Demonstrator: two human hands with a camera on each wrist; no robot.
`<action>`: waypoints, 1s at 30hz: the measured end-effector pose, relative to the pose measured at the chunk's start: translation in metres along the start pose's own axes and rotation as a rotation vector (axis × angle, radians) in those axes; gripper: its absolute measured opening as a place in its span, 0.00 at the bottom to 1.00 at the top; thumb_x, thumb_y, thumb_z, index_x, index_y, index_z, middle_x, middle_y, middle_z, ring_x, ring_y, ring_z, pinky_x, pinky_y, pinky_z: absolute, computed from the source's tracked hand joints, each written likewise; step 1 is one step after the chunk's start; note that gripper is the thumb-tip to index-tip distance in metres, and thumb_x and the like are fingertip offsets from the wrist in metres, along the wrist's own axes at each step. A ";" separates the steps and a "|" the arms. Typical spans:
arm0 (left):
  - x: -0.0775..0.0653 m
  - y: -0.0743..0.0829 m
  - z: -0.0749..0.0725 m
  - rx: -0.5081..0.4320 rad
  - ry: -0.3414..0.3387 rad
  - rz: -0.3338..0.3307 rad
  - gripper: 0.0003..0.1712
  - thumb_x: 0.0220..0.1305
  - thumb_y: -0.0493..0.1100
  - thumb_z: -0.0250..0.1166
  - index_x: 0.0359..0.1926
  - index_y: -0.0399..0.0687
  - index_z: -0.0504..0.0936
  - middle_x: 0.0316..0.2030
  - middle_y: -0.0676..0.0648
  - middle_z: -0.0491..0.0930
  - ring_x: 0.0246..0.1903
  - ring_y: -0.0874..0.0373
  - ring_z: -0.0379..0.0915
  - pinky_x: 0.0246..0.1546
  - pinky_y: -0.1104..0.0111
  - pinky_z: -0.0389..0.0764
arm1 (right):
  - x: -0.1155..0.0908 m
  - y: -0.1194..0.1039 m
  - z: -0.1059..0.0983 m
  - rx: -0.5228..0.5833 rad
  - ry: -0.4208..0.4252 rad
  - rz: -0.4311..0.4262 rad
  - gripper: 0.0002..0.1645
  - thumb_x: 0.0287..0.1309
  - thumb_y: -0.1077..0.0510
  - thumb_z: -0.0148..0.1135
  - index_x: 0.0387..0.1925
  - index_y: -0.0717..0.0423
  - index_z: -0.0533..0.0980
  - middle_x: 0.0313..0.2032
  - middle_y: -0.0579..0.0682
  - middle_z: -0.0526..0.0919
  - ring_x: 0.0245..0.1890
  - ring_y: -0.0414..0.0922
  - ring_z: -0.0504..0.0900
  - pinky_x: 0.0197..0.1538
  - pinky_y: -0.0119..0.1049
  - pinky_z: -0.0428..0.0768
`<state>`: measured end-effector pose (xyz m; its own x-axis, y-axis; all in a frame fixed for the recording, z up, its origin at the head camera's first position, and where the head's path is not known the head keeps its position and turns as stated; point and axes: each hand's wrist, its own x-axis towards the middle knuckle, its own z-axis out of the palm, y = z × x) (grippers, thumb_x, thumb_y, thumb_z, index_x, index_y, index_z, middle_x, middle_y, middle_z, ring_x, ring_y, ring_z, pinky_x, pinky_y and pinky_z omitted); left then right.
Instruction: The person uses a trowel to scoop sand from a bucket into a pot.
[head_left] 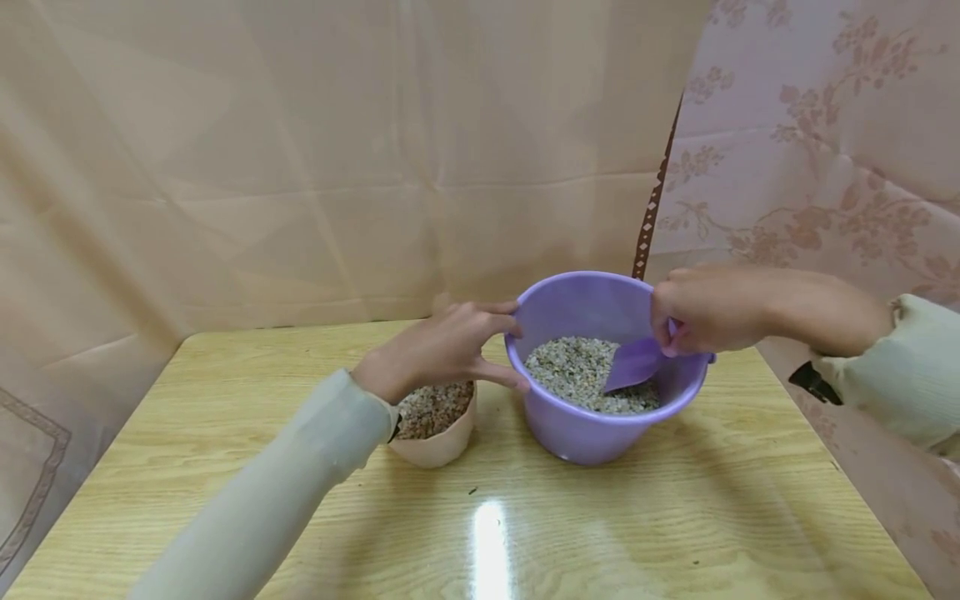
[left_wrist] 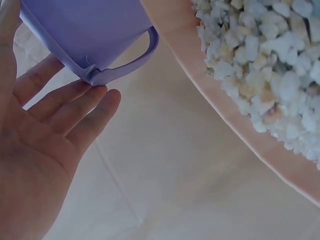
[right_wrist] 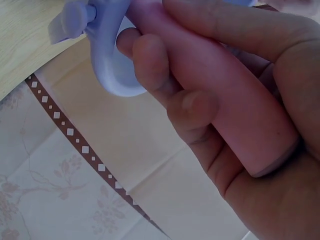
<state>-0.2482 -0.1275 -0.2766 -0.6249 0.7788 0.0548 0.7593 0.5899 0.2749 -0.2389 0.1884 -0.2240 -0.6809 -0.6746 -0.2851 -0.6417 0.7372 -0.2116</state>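
Note:
In the head view a purple bucket (head_left: 577, 437) of pale gravel (head_left: 566, 367) stands on the table. My right hand (head_left: 708, 308) grips the pink handle (right_wrist: 220, 85) of a small shovel, fingers wrapped round it. The shovel's purple blade (head_left: 633, 362) is tilted, its front edge in the gravel. My left hand (head_left: 446, 342) touches the bucket's left side at the rim, thumb and fingers spread and fairly straight. Beneath the left wrist stands a peach-coloured pot (head_left: 435, 450) of white and brownish gravel (left_wrist: 270, 70), partly hidden by the arm.
The wooden table (head_left: 247, 417) has a few dark specks in front of the pot and bucket. A beige cloth (head_left: 300, 167) hangs along the back, and a flowered cloth (head_left: 840, 167) hangs at the right. The bucket's loop handle (left_wrist: 132, 67) shows in the left wrist view.

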 end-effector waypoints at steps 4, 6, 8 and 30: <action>0.000 -0.001 0.001 -0.028 0.013 0.014 0.36 0.52 0.66 0.72 0.55 0.48 0.83 0.68 0.38 0.66 0.60 0.48 0.75 0.63 0.52 0.67 | 0.005 -0.004 0.001 -0.021 -0.004 -0.006 0.11 0.52 0.66 0.69 0.23 0.46 0.82 0.25 0.42 0.82 0.20 0.35 0.77 0.25 0.30 0.76; 0.000 -0.001 0.001 -0.041 0.018 0.024 0.36 0.52 0.65 0.72 0.54 0.47 0.83 0.68 0.37 0.67 0.59 0.48 0.75 0.62 0.56 0.69 | 0.008 -0.005 0.003 -0.037 0.000 -0.005 0.12 0.51 0.67 0.69 0.23 0.46 0.82 0.25 0.42 0.82 0.20 0.35 0.78 0.25 0.31 0.77; 0.000 -0.001 0.002 -0.041 0.026 0.030 0.36 0.52 0.65 0.72 0.54 0.46 0.83 0.68 0.37 0.67 0.59 0.48 0.75 0.62 0.57 0.70 | 0.011 -0.006 0.005 -0.065 0.014 -0.005 0.12 0.50 0.66 0.70 0.23 0.45 0.81 0.26 0.42 0.81 0.22 0.36 0.78 0.26 0.31 0.77; 0.000 -0.001 0.005 -0.025 0.060 0.036 0.37 0.52 0.65 0.73 0.54 0.45 0.83 0.67 0.38 0.68 0.55 0.47 0.79 0.57 0.59 0.75 | 0.026 0.003 0.030 -0.081 0.094 -0.116 0.18 0.43 0.72 0.68 0.19 0.44 0.78 0.21 0.38 0.76 0.20 0.36 0.72 0.25 0.31 0.74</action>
<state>-0.2480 -0.1272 -0.2820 -0.6076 0.7848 0.1220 0.7771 0.5556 0.2958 -0.2477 0.1744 -0.2595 -0.6282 -0.7584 -0.1738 -0.7416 0.6512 -0.1610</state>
